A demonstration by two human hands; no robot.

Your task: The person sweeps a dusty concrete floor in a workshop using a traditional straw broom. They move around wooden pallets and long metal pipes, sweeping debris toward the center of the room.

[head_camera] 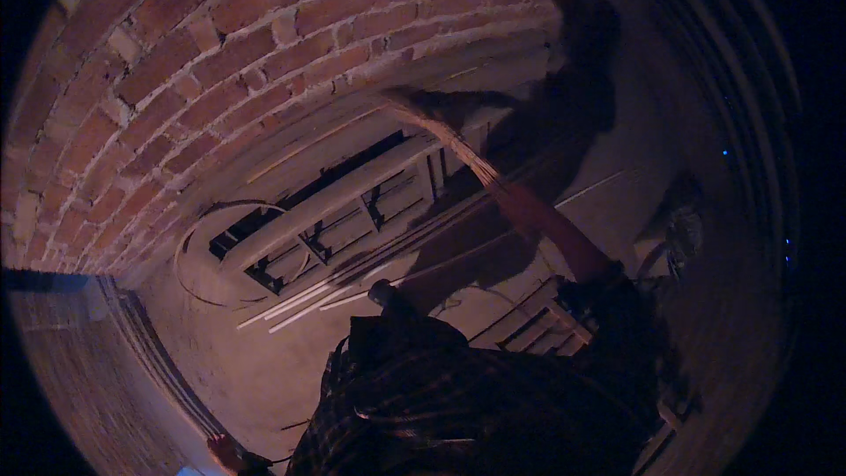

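Observation:
My right hand [525,210] is closed around a bundle of thin rods or sticks [456,140], which reaches up and left toward the foot of the brick wall. At the lower left, my left hand [226,453] grips the end of several long thin strips [155,363]. These run up along the picture's left side; the dim light hides what they are made of. Between the hands, on the floor, lies a long frame with crosspieces [330,211]. Several pale strips [297,304] lie on the floor beside it.
A brick wall [218,59] rises behind the frame. A loop of thin wire or cable [178,264] lies around the frame's near end. A slatted wooden piece [562,324] is close by my right arm. A clear plastic-like object [684,238] sits at the right, in shadow.

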